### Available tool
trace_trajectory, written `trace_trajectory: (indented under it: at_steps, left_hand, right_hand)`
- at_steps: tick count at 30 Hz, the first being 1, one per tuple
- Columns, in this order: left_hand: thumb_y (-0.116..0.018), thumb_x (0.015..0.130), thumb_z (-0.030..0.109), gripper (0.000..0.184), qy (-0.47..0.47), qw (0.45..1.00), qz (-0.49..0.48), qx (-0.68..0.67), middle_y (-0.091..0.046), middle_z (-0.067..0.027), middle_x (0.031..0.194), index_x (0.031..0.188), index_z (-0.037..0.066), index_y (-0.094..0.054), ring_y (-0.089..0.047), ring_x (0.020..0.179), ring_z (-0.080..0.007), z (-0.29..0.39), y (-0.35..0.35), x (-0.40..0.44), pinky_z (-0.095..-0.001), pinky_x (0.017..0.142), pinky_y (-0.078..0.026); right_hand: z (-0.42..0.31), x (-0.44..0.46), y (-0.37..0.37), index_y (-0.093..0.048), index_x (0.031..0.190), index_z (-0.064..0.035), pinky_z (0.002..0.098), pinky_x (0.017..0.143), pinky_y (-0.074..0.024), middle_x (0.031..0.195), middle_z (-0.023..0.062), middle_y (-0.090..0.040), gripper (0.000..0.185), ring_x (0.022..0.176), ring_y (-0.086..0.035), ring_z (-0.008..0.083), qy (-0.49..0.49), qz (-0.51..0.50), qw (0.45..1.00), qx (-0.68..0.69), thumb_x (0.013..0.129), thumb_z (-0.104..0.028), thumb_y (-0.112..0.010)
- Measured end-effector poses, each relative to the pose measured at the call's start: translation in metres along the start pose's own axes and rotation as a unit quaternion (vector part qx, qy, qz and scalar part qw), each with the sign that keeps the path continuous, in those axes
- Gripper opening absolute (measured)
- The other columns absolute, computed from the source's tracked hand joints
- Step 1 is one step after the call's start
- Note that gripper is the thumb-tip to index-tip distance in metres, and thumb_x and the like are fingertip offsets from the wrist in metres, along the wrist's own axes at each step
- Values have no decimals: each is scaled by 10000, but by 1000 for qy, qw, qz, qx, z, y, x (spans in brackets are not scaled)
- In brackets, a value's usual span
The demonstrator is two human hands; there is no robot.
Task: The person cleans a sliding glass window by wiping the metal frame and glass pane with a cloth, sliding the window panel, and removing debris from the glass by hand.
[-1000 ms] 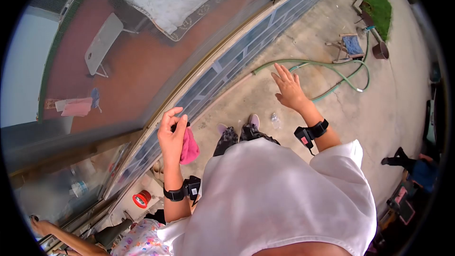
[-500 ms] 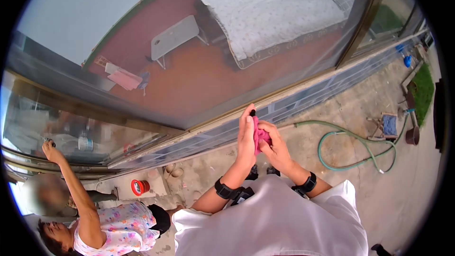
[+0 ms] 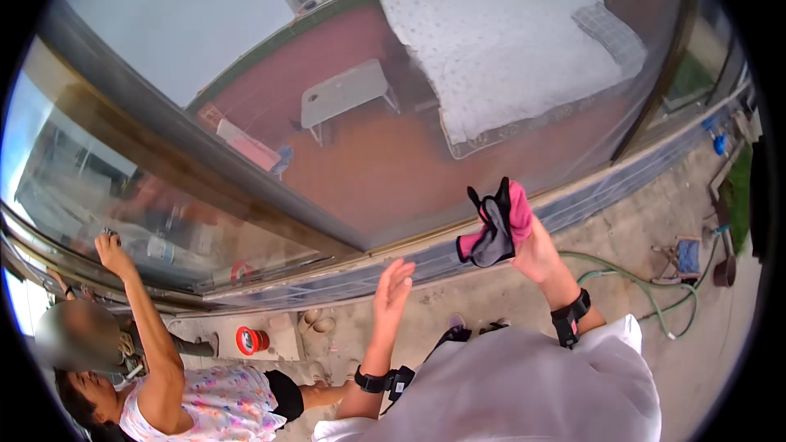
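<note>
My right hand (image 3: 536,254) holds up a bunched cloth item (image 3: 494,229) in pink, grey and black, in front of the lower edge of a large window (image 3: 352,172). The item's black tips point upward, and it hides most of my fingers. My left hand (image 3: 393,288) is empty, lower and to the left of the cloth item, with its fingers extended and partly apart. Black straps with small boxes are on both my wrists.
At the left, a co-worker in a flowered top (image 3: 221,393) reaches to the glass; another person is behind. A red bucket (image 3: 252,340) and shoes (image 3: 318,322) are on the ground. To the right lie a green hose (image 3: 639,285) and a small folding stool (image 3: 686,258).
My hands came together on the pink cloth, then parted. The cloth passed from my left hand to my right and now shows grey and black parts. The view has turned toward the window.
</note>
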State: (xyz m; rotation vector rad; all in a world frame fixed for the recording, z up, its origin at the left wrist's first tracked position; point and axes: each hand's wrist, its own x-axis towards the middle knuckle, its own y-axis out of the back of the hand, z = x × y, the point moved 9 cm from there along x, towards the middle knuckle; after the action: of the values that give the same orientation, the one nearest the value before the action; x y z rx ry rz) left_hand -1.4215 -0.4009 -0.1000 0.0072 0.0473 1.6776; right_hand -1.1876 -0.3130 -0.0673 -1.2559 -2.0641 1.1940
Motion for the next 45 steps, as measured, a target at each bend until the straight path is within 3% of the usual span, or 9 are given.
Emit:
trace_trajectory:
  at_steps: [8, 15, 19, 22, 25, 29, 35, 38, 45]
  left_hand:
    - [-642, 880, 124, 515, 181, 965, -160, -104, -570, -75, 1143, 1321, 9, -402, -579, 949, -137, -54, -146, 28, -282, 804, -480]
    - [-696, 848, 144, 308, 5, 977, -189, 100, -585, -9, 849, 1060, -60, -606, -515, 752, -61, -13, -274, 84, -196, 679, -427]
    - [-617, 908, 180, 303, -49, 979, -134, 144, -613, -38, 837, 1069, -76, -594, -527, 740, -81, 10, -374, 95, -230, 661, -445]
    - [-550, 926, 293, 342, -189, 874, -275, 354, -621, -141, 1077, 1155, 42, -588, -635, 842, -318, 23, -477, 78, -381, 718, -501]
    - [-563, 914, 324, 436, -131, 764, -388, 499, -567, -147, 1225, 1286, 104, -506, -645, 911, -311, -14, -526, 52, -370, 744, -510]
    - [-604, 895, 274, 458, 44, 860, -362, 357, -541, -129, 1302, 1312, 117, -499, -676, 891, -214, -33, -499, 62, -304, 737, -517]
    - [-586, 903, 270, 409, 152, 848, -318, 395, -639, -109, 1153, 1277, 112, -531, -672, 905, -224, -113, -394, 44, -309, 783, -507]
    - [-584, 902, 268, 412, 200, 821, -327, 422, -651, -99, 1128, 1279, 110, -527, -663, 926, -234, -138, -371, 18, -326, 800, -503]
    - [-573, 908, 256, 401, 263, 838, -247, 409, -647, -117, 1133, 1279, 109, -531, -658, 951, -239, -142, -302, 6, -332, 796, -507]
  right_hand:
    - [40, -39, 63, -535, 1243, 0, 317, 984, -393, 1213, 81, -582, 395, 1117, -539, 167, -30, 161, 986, -16, 949, -243, -430]
    - [-92, -103, 211, -552, 1226, -28, 334, 964, -406, 1223, 75, -564, 408, 1155, -511, 180, 186, 333, 889, -255, 959, -302, -410]
    - [-149, -160, 299, -435, 1343, -68, 415, 945, -427, 1249, 96, -537, 522, 1181, -489, 233, 116, 484, 863, -89, 970, -431, -398]
    - [-170, -157, 300, -414, 1355, -101, 339, 933, -434, 1261, 75, -525, 529, 1152, -499, 176, 90, 356, 929, -39, 963, -455, -433]
    - [-181, -146, 302, -468, 1291, -137, 264, 840, -466, 1179, 42, -553, 428, 1042, -544, 102, 59, 272, 960, -32, 949, -394, -498]
    - [-163, -158, 403, -581, 1041, -121, 302, 601, -521, 824, 21, -664, 277, 679, -633, 157, 19, 367, 916, 163, 962, -363, -474]
    - [-314, -134, 479, -490, 1179, -108, 265, 684, -488, 902, 11, -606, 328, 757, -593, 123, 204, 510, 834, -49, 937, -324, -538]
    - [-340, -82, 507, -382, 1368, -69, 315, 940, -411, 1274, 127, -510, 539, 1121, -515, 233, 287, 542, 773, -164, 920, -318, -548]
    - [-159, -7, 387, -403, 1377, -40, 392, 1054, -309, 1456, 169, -339, 548, 1260, -389, 355, 181, 597, 682, -382, 870, -158, -574]
